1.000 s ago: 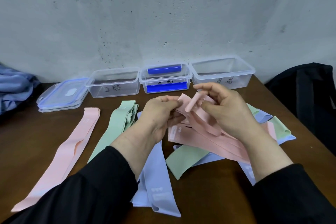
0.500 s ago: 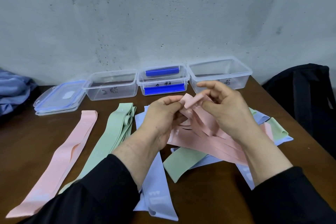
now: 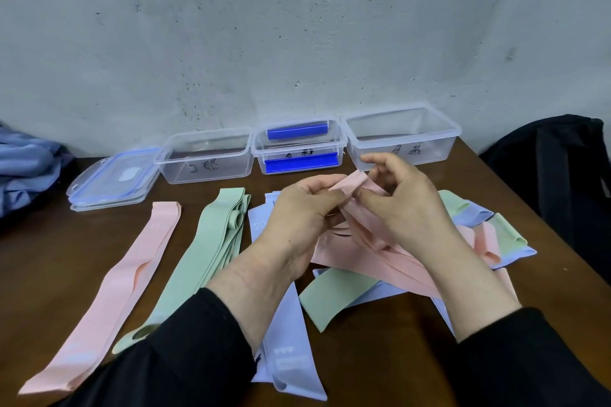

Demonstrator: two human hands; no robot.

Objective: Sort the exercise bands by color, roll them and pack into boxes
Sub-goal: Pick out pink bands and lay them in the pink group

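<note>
Clear boxes [image 3: 401, 139], blue clips [image 3: 299, 163] inside one

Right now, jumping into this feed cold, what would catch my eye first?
Both hands, left hand and right hand, pinch one end of a soft pink elastic exercise band at centre, above a jumbled heap of pink, green and lilac bands. Left of them lie a flat pink band and a stack of pale green bands. Three clear plastic boxes line the back edge by the wall.
</note>
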